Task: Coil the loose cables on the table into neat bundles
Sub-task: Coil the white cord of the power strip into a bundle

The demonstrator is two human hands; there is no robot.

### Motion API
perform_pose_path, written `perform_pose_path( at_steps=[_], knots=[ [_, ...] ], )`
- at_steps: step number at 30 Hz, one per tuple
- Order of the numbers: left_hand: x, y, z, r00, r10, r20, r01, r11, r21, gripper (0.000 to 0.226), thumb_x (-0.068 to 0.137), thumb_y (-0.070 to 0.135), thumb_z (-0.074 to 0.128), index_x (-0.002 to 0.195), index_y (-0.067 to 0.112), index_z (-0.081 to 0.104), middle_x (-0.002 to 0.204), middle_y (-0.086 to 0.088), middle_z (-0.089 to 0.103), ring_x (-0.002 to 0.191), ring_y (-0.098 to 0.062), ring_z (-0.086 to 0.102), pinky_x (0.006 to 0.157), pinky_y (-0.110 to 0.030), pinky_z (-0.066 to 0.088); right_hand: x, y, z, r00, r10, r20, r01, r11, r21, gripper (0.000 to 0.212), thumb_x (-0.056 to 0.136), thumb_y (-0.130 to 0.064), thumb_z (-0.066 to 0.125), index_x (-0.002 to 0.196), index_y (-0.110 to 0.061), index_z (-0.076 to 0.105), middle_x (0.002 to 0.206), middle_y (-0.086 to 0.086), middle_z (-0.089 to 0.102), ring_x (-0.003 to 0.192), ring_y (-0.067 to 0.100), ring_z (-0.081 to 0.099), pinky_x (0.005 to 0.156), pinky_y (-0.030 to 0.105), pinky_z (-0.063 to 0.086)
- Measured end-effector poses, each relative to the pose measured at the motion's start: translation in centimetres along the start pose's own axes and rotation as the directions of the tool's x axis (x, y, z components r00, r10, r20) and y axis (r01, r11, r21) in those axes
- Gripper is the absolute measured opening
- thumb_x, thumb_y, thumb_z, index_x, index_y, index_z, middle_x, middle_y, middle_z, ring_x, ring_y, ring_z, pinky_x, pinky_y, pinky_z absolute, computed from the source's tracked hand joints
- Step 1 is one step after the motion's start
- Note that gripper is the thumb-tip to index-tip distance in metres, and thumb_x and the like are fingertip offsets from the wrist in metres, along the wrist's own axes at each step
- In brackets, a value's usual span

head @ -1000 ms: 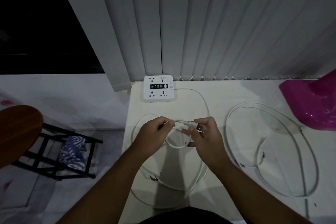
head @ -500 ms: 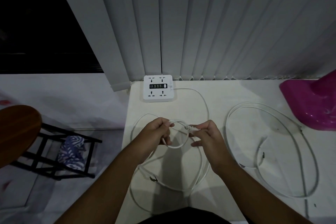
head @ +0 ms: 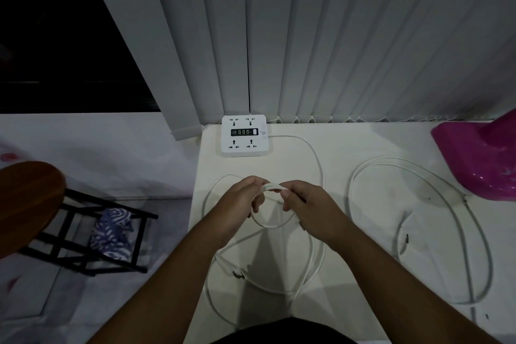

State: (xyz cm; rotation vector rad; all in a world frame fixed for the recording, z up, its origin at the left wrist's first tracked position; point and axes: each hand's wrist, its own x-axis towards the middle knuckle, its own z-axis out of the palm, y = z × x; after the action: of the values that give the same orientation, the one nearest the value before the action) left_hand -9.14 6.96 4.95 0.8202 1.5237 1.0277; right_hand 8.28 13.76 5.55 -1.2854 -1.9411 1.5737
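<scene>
**Item:** white cable, on the near left part of the white table, partly coiled. Small loop lifted off the tabletop and held at its top by both hands. Remaining slack lying in wide, loose curves on the table beneath the forearms, with a dark-tipped connector resting near the front edge.

**Left hand**: fingers curled round the top of the small loop, gripping it.

**Right hand**: thumb and fingers pinching the same strands, just beside the left hand.

**Second white cable**: uncoiled, spread in one large open loop across the right half of the table, well apart from both hands.

**White power strip**: flat at the far left corner of the table, at the foot of the vertical blinds. Thin cord leaving its right side and curving toward the right hand (same cable as the held one or not: cannot tell).

**Pink plastic object**: far right of the table, partly out of view.

**Off the table, left:** wooden stool; black rack holding a blue-and-white cloth.
</scene>
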Motion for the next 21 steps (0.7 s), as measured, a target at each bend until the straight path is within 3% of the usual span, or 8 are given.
perform_pose_path(
  at_steps=[4,8,12,16,21],
  knots=[
    [-0.4,0.0,-0.3,1.0,-0.008,0.029,0.009,0.999,-0.038,0.033,0.097,0.028,0.042,0.098,0.021,0.075,0.075,0.003,0.064,0.066,-0.009,0.052,0.06,-0.027,0.035,-0.1,-0.1,-0.3,1.0,0.016,-0.02,-0.015,0.999,0.044,0.024,0.105,-0.018,0.051,0.107,-0.024,0.074,0.081,-0.006,0.068,0.057,-0.001,0.052,0.049,0.016,0.044],
    [-1.2,-0.1,-0.8,0.987,-0.113,0.119,0.089,0.977,0.192,0.04,0.104,0.039,0.036,0.099,0.027,0.074,0.093,0.009,0.077,0.085,-0.009,0.065,0.073,-0.031,0.042,-0.3,0.4,-0.2,0.993,0.069,-0.098,-0.057,0.991,0.125,0.026,0.105,-0.019,0.05,0.109,-0.027,0.074,0.08,-0.008,0.068,0.055,-0.001,0.053,0.046,0.016,0.043],
    [-1.5,-0.7,0.1,0.995,-0.078,0.058,0.082,0.994,-0.069,0.031,0.106,0.028,0.041,0.103,0.021,0.072,0.096,0.004,0.078,0.092,-0.011,0.07,0.08,-0.034,0.042,-0.4,0.7,0.2,0.98,0.131,-0.151,-0.081,0.951,0.3,0.024,0.105,-0.022,0.05,0.106,-0.03,0.072,0.078,-0.009,0.07,0.054,0.004,0.053,0.043,0.022,0.042],
    [-1.6,-0.4,1.3,0.993,-0.121,0.009,0.116,0.932,-0.342,0.032,0.106,0.024,0.043,0.102,0.011,0.071,0.085,-0.007,0.075,0.089,-0.022,0.069,0.093,-0.037,0.051,-1.2,1.2,1.3,0.983,0.133,-0.128,-0.084,0.94,0.33,0.019,0.105,-0.023,0.05,0.107,-0.026,0.068,0.083,-0.003,0.071,0.06,0.012,0.06,0.048,0.025,0.047],
    [-2.3,0.5,2.4,0.999,-0.048,0.005,0.046,0.934,-0.356,0.023,0.107,0.018,0.044,0.098,0.007,0.061,0.065,-0.006,0.057,0.072,-0.026,0.064,0.081,-0.033,0.054,-1.8,1.2,1.6,0.982,0.152,-0.114,-0.096,0.915,0.392,0.014,0.103,-0.023,0.053,0.108,-0.024,0.066,0.091,0.001,0.075,0.075,0.016,0.07,0.056,0.029,0.057]
  ],
)
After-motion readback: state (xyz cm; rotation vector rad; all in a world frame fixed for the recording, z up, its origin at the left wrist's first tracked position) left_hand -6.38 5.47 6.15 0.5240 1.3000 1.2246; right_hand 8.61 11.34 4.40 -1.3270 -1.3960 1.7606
